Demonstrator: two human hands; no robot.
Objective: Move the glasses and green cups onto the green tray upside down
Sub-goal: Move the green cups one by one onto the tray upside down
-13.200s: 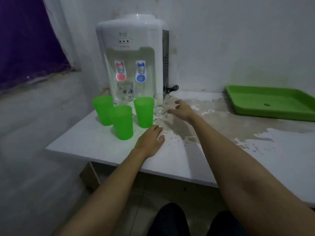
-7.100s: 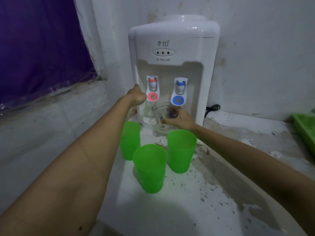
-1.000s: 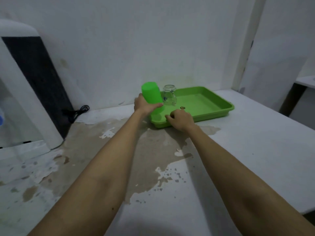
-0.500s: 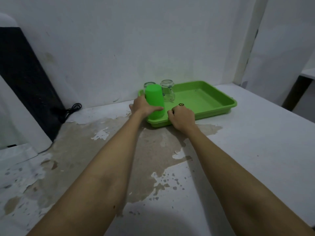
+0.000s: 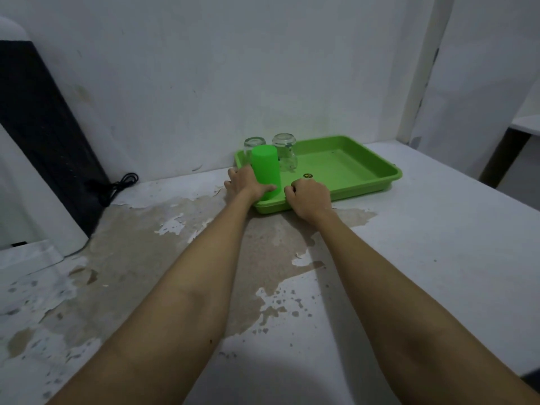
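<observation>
A green tray [image 5: 350, 168] lies on the white table against the wall. Two clear glasses stand upside down in its far left corner: one glass [image 5: 253, 142] partly hidden behind the cup, the other glass [image 5: 285, 152] beside it to the right. A green cup [image 5: 265, 168] stands upside down on the tray's near left corner. My left hand [image 5: 245, 182] wraps around the cup's lower part. My right hand [image 5: 309, 197] is closed over the tray's front rim, fingers curled on the edge. A small dark sticker [image 5: 306, 175] sits on the tray floor.
The water dispenser [image 5: 38, 159] fills the left edge, its black cable [image 5: 117, 185] coiled by the wall. The table top [image 5: 438, 244] has peeling, stained patches in the middle. A wall corner and another table [image 5: 526, 124] stand at the right.
My left hand has brought the inverted green cup down onto the tray's near left corner. My right hand has stayed on the tray's front rim. The view moved closer.
</observation>
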